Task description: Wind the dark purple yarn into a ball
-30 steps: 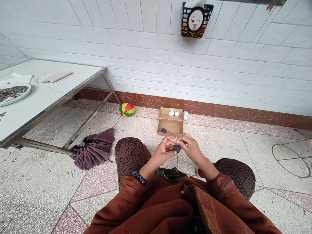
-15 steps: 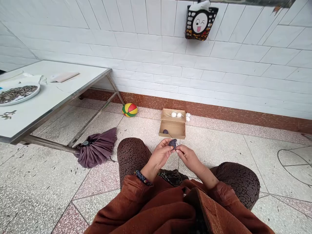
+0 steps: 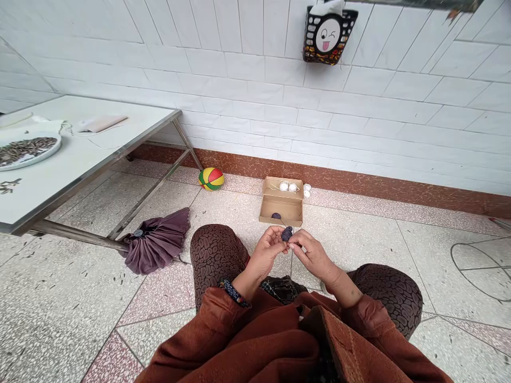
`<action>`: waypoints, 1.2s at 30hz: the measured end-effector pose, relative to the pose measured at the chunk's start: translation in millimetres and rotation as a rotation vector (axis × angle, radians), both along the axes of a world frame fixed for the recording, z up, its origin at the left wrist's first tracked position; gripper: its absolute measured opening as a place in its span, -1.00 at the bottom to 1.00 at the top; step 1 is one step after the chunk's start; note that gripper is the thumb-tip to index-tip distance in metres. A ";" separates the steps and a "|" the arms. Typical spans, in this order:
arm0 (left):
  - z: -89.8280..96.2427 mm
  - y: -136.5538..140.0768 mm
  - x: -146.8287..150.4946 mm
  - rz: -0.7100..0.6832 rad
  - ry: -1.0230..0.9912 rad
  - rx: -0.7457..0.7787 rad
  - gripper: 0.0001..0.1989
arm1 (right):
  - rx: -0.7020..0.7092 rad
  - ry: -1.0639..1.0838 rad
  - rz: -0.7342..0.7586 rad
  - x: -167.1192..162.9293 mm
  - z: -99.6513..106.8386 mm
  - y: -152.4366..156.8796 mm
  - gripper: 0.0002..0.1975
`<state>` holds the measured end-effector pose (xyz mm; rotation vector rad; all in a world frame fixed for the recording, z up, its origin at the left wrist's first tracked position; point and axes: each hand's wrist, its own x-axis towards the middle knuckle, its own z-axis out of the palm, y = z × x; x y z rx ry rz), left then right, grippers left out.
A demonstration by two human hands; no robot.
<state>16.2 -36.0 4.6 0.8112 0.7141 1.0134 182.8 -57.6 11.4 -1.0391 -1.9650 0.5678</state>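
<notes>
Between my hands is a small dark purple piece of yarn work (image 3: 286, 233). My left hand (image 3: 268, 250) pinches it from the left, thumb against fingers. On its right side my right hand (image 3: 314, 256) is closed in a pinch at the edge; whatever thin thing those fingertips hold is too small to make out. A strand of yarn runs from the piece to a dark purple yarn ball (image 3: 276, 216) inside the open cardboard box (image 3: 280, 219) just beyond my hands. White round balls of thread (image 3: 288, 186) lie in the box's raised lid.
A red, yellow and green ball (image 3: 211, 178) lies by the wall. At left stands a white table (image 3: 131, 125) with a tray of seeds (image 3: 30, 151); a folded purple umbrella (image 3: 157, 242) lies under its edge. A black basket (image 3: 329, 37) hangs on the wall. A wire ring (image 3: 483, 266) is at right.
The yarn piece has turned and shifted slightly right between my fingers. My right fingers have curled closer over its edge. The purple ball in the box has rolled a little to the right.
</notes>
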 end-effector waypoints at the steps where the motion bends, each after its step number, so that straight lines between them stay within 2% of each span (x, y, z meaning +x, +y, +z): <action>1: 0.9 -0.3 -0.9 -0.011 -0.010 -0.004 -0.64 | -0.001 0.000 0.000 0.6 0.0 0.0 -0.89; 5: -0.4 0.7 -1.3 -0.009 0.008 -0.002 -0.63 | 0.000 -0.014 0.009 2.3 2.7 -3.3 -0.90; 11: -4.9 2.0 1.8 0.104 0.132 0.095 -0.68 | -0.020 -0.106 0.096 1.2 19.3 -9.7 -0.91; 15: -0.8 -1.2 1.2 0.006 0.217 0.205 -0.72 | -0.038 -0.031 -0.008 4.7 29.7 6.5 -0.88; 19: 4.6 -4.9 1.2 -0.093 0.169 0.217 -0.71 | -0.134 0.066 -0.112 11.1 19.2 24.7 -0.79; 22: 5.3 -4.3 2.1 -0.017 0.089 0.166 -0.68 | -0.187 0.086 -0.143 10.4 1.4 24.2 -0.77; 25: 2.0 -0.4 2.2 0.076 0.010 0.123 -0.65 | -0.151 0.013 -0.124 5.4 -12.9 14.7 -0.79; 28: -3.5 4.9 0.1 0.149 -0.016 0.092 -0.60 | -0.105 -0.095 -0.095 1.7 -17.9 4.4 -0.80; 32: -9.5 10.3 -4.0 0.229 0.048 0.072 -0.64 | -0.069 -0.239 -0.018 1.5 -10.6 -7.1 -0.80; 36: -10.3 10.5 -5.5 0.253 0.152 0.084 -0.66 | -0.016 -0.379 0.134 0.9 13.4 -15.9 -0.78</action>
